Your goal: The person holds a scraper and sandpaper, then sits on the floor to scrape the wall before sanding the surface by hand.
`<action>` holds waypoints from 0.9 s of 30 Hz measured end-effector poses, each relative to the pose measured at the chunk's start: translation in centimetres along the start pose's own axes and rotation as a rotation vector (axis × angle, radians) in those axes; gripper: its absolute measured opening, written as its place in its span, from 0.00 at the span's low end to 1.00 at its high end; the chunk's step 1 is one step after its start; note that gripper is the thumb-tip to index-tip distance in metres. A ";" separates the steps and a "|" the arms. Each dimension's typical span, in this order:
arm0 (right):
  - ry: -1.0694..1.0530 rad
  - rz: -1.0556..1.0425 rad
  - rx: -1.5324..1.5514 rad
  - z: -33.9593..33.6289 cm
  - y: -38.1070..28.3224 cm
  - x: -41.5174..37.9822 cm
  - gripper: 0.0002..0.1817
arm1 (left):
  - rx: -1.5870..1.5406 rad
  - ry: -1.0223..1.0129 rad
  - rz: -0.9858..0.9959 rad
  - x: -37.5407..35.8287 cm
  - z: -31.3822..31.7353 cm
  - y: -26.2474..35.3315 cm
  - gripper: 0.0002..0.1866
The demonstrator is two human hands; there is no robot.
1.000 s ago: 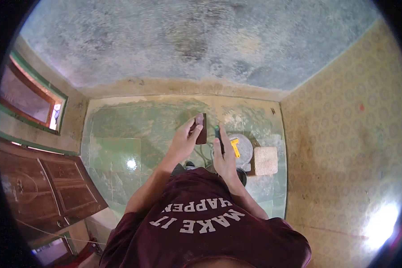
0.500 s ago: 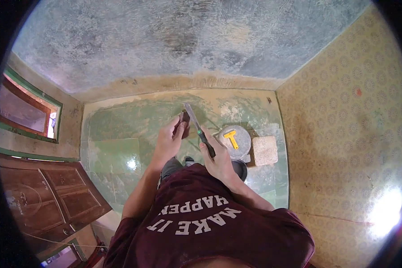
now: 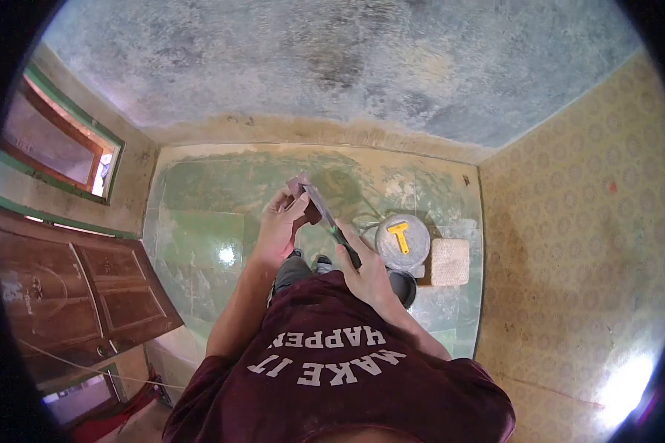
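My left hand [image 3: 279, 221] is closed on a folded brown sheet [image 3: 312, 213] that looks like sandpaper. In my right hand [image 3: 367, 267] is a knife [image 3: 320, 204] with a long grey blade and a dark handle with a green band. The blade lies against the sheet, between its paler upper part and its darker lower part. Both hands are in front of my body, above the floor. Right of them, a yellow scraper [image 3: 398, 236] rests on a round grey bucket top [image 3: 417, 255].
Beside the bucket stands a pale woven-textured block or box [image 3: 451, 263]. A dark round container [image 3: 402, 289] sits near my right forearm. The green floor [image 3: 199, 225] meets a patchy grey wall [image 3: 273, 66] ahead. A brown door [image 3: 118, 295] is at left, a patterned wall [image 3: 569, 244] at right.
The knife blade has come down against the brown sheet, and a paler part of the sheet now shows beyond the blade. The view has shifted slightly, moving the room rightward in frame.
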State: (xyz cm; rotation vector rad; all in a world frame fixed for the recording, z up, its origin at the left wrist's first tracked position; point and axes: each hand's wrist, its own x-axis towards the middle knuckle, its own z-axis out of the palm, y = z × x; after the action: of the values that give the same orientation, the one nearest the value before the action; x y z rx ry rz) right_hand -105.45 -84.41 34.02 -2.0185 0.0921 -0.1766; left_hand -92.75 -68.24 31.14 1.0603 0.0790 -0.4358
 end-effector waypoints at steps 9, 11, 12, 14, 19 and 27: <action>-0.086 0.043 0.050 0.8 1.5 0.4 0.25 | 0.003 0.224 0.024 -1.4 -3.8 -1.1 0.15; -0.104 0.040 0.056 1.1 1.6 0.9 0.25 | -0.035 0.175 0.007 -1.4 -4.3 -1.4 0.15; -0.107 0.011 0.040 1.2 1.6 1.2 0.25 | -0.040 0.187 0.015 -1.3 -4.3 -1.5 0.15; -0.125 -0.023 0.021 1.6 1.5 1.4 0.26 | -0.069 0.248 0.028 -1.2 -4.0 -1.8 0.15; -0.199 -0.064 -0.078 2.6 0.6 2.1 0.29 | -0.109 0.263 0.090 -1.1 -3.2 -2.5 0.19; -0.253 -0.081 -0.112 3.6 -1.0 2.6 0.32 | -0.269 0.064 0.166 -1.1 -2.9 -1.8 0.26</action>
State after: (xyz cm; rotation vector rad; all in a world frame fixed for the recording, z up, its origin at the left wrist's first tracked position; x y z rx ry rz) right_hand -102.27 -81.12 33.59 -2.1407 -0.1431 0.0348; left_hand -94.01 -66.16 28.54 0.8084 0.1024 -0.2331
